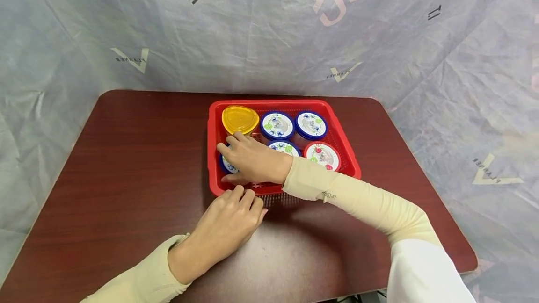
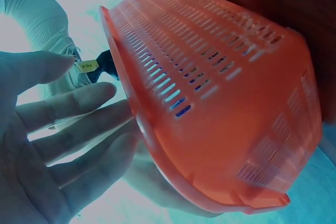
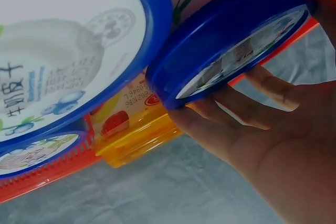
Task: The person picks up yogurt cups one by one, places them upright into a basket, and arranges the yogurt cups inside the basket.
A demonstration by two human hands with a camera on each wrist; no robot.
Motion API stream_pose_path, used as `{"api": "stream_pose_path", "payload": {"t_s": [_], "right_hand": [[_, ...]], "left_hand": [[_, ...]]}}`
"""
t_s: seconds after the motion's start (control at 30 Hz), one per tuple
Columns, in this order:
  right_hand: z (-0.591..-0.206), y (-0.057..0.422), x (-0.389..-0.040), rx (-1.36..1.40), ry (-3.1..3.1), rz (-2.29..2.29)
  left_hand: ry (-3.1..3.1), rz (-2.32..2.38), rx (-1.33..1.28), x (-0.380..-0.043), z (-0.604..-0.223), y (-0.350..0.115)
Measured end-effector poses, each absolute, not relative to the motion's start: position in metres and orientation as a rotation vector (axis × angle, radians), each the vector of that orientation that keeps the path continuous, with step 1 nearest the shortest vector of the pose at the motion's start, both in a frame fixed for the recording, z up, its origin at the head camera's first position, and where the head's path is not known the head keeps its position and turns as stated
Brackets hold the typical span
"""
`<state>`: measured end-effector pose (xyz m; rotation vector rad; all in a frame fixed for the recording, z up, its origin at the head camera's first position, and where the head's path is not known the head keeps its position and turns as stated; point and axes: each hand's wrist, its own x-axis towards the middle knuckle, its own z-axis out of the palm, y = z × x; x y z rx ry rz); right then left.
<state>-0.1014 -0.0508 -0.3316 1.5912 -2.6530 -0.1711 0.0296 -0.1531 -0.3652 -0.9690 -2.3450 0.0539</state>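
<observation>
A red plastic basket [image 1: 269, 104] with slotted walls holds several round lidded tubs. My right hand [image 1: 257, 159] reaches into its front left corner and grips a blue-lidded tub [image 1: 227, 166] there. In the right wrist view, its fingertips [image 3: 205, 100] bend around one edge of that blue lid [image 3: 241, 45], with the thumb partly seen at the other edge. My left hand [image 1: 227, 221] is at the basket's front side. Seen from the left wrist, its fingers [image 2: 79, 103] are relaxed and the fingertips come right up to the basket rim [image 2: 128, 77].
A tub with a yellow lid [image 1: 240, 119] stands in the back left corner. Beside it are blue-lidded tubs [image 1: 277, 125] and a red-lidded tub [image 1: 322, 155]. The basket stands on a dark red-brown table [image 1: 139, 162] before a grey printed cloth [image 1: 252, 27].
</observation>
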Motion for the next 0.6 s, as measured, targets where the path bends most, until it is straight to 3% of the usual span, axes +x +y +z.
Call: {"api": "stream_pose_path", "payload": {"t_s": [0.33, 0.6], "right_hand": [[-0.337, -0.044, -0.096, 1.576, -2.608, -0.225], [-0.308, -0.015, -0.083, 1.456, -2.608, -0.106]], "left_hand": [[-2.336, 0.057, -0.973, 0.026, -0.368, -0.154], [-2.282, 0.038, -0.962, 0.026, -0.371, -0.162]]}}
